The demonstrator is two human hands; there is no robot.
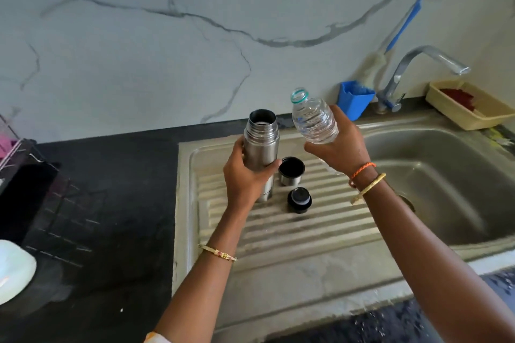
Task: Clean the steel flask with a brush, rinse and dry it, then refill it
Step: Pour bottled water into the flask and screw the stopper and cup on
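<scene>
Steel flask point(262, 145) stands upright in the left hand point(245, 175) grip; right hand point(341, 147) clasps a plastic bottle point(313, 118).

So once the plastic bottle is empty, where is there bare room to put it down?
The ribbed drainboard is bare on the near side, between the black stopper and its front edge. The dark counter between drainboard and wire rack is free too. It is crowded around the steel flask, where cup lid and stopper sit close together.
</scene>
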